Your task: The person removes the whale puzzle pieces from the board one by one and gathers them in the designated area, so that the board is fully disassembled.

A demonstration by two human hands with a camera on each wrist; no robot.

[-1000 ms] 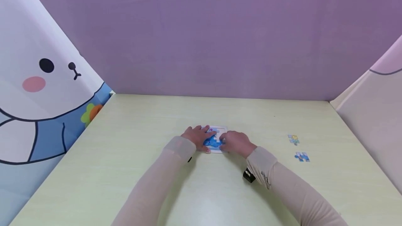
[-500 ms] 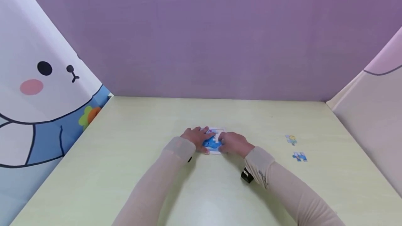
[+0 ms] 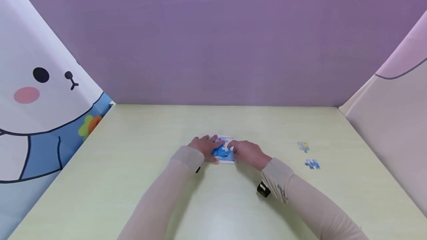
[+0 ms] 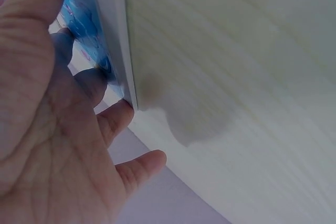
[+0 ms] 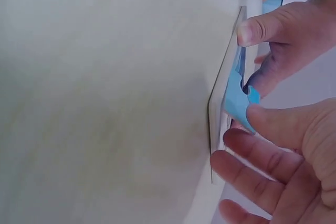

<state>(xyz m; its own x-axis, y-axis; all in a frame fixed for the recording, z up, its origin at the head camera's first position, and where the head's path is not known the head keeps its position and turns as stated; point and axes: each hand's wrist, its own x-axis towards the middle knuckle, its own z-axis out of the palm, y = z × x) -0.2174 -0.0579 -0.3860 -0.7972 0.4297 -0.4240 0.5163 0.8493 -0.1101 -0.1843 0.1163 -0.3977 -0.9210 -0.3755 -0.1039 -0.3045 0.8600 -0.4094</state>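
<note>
A small jigsaw puzzle with a blue dolphin-like picture lies in a pale-edged tray (image 3: 227,162) between my hands in the head view. My left hand (image 3: 204,148) rests on its left side with fingers spread; the left wrist view shows fingertips along the tray's edge (image 4: 123,40). My right hand (image 3: 249,153) is at the right side. Its thumb (image 5: 270,121) and forefinger pinch a light-blue puzzle piece (image 5: 236,98), which looks tilted in the tray. A pale gap shows near its fingers in the head view. The back of the hand hides part of the tray.
Two separate groups of loose pieces lie to the right: one with a yellow sun (image 3: 303,146), the other blue (image 3: 312,164). A purple cloth (image 3: 227,40) hangs behind the table (image 3: 150,121). Printed cloth panels (image 3: 40,117) stand at the sides.
The head view has shifted slightly, so the tray and loose pieces sit further left in it. Both hands remain at the tray, with the right fingers moving only a little.
</note>
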